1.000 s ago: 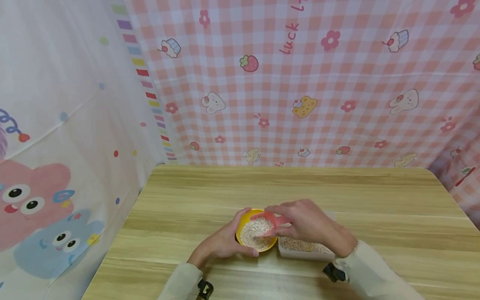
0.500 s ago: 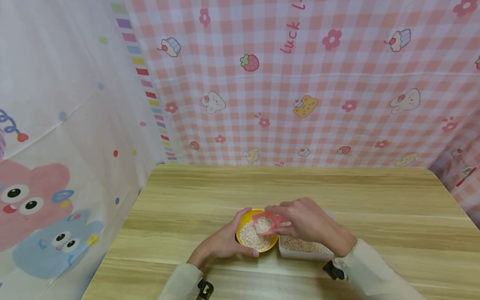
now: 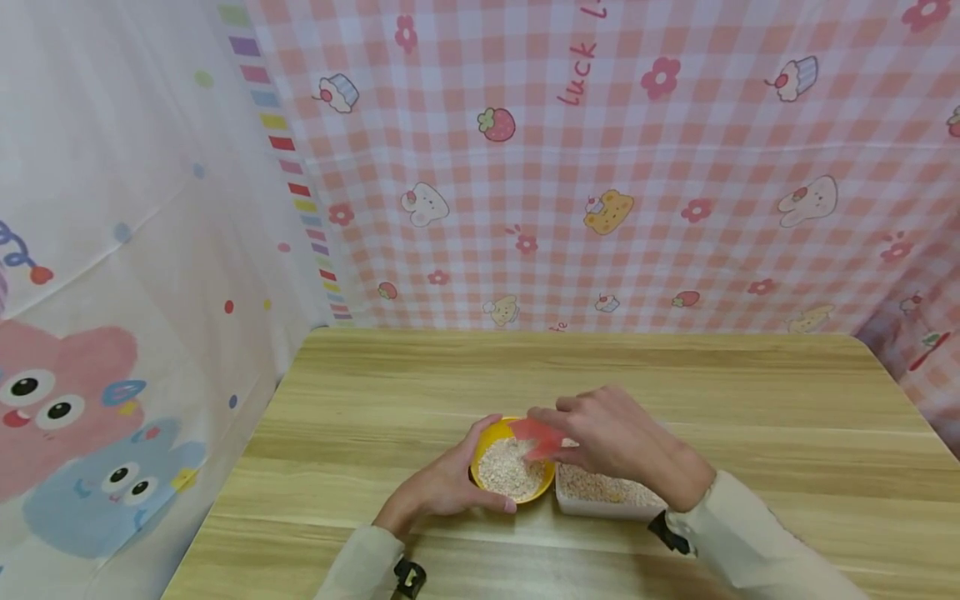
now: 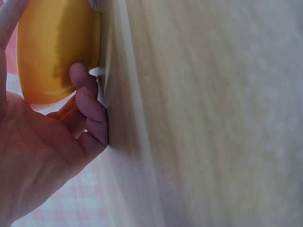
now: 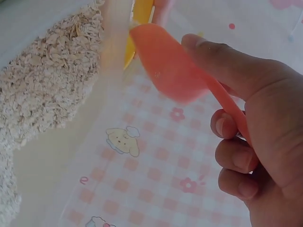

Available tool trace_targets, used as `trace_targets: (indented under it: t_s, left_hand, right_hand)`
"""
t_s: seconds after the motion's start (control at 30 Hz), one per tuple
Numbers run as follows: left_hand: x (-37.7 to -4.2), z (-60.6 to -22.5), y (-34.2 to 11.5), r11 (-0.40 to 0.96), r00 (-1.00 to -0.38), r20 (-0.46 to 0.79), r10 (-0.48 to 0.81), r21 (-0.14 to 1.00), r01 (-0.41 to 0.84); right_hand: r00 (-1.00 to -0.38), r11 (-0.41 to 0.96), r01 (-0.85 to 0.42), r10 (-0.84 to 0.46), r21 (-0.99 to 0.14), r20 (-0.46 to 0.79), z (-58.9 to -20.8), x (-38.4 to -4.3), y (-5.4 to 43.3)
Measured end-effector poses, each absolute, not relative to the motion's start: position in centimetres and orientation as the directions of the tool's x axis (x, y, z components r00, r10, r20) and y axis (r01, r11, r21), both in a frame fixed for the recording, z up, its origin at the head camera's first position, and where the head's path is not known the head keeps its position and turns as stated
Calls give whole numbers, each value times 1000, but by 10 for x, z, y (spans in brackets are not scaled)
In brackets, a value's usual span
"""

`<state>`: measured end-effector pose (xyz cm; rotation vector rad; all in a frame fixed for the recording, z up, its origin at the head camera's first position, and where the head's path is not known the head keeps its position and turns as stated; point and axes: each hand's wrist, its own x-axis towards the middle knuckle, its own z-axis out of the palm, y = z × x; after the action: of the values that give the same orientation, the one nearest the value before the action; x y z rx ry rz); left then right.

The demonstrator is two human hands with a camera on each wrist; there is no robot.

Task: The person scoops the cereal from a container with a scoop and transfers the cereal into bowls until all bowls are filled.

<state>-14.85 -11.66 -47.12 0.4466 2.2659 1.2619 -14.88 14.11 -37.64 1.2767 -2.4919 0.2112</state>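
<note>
My left hand point(image 3: 447, 481) holds a yellow bowl point(image 3: 489, 438) at its left side, thumb at the near rim and fingers round the far side. Flaky oats point(image 3: 508, 472) lie in the bowl. In the left wrist view, curled fingertips rest against the lower part of the bowl point(image 4: 57, 42), close to the table. My right hand point(image 3: 611, 437) grips a pink-red scoop point(image 3: 537, 438) by its handle, tilted over the bowl's right side. The right wrist view shows the thumb lying along the handle of the scoop point(image 5: 165, 64) and the other fingers curled round it.
A translucent box point(image 3: 600, 507) with more oats point(image 3: 600, 485) stands right of the bowl, partly under my right forearm. Both are on a wooden table point(image 3: 390, 383). A checked pink curtain point(image 3: 555, 167) hangs behind, a white cartoon one point(image 3: 150, 208) at the left.
The scoop, earlier showing oats inside it over the bowl, has turned over, and its outside now faces up. My right hand has risen slightly; the left hand and bowl stay put.
</note>
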Motion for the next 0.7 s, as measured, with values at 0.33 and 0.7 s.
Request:
trace_targets:
  t_s: [0.33,0.7]
  left_hand:
    - [-149,-472,-117,519,-823,-278,495,854,23]
    - [-149,-472,-117,528,-829,-276,487,849,28]
  right_hand:
    - [-561,609,-791,-755,49,339,-371,-147,153]
    - [-648,645,-749,-667,-150,369,-369,-142,190]
